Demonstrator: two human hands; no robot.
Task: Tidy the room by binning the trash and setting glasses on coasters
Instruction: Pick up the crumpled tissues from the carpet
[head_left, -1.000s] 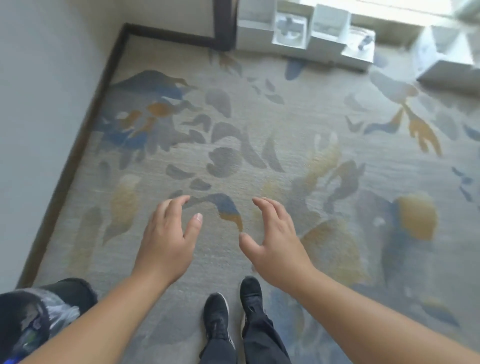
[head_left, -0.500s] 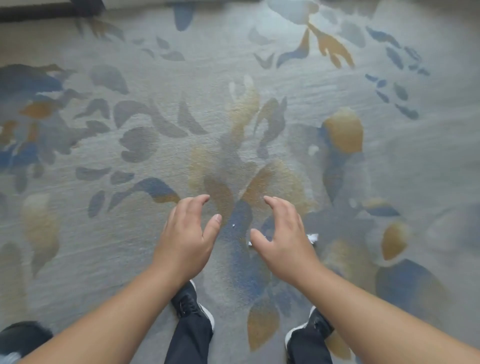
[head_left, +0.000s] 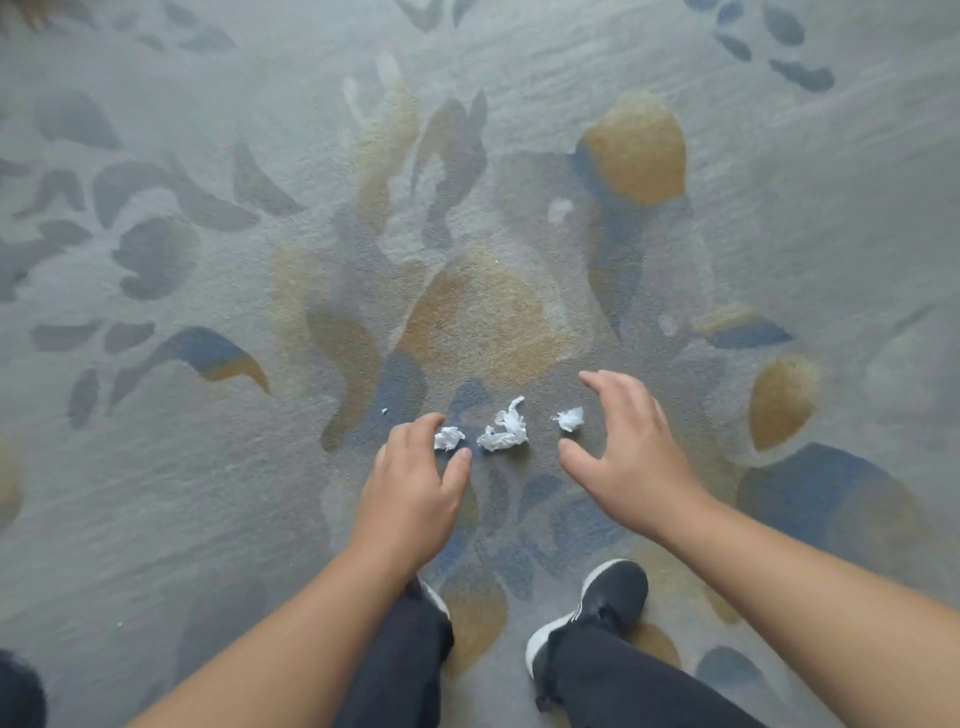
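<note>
Three paper wads (head_left: 503, 432) lay in a row on the carpet (head_left: 519, 218), between the left hand (head_left: 410, 493) and the right hand (head_left: 631, 460), both hovering with fingers loosely spread, grasping nothing.

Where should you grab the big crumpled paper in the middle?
The big crumpled paper lies loose on the carpet, so come straight down from above and pinch its fat near lump between thumb and fingers. The thin tail on its far end would probably just tear.
</note>
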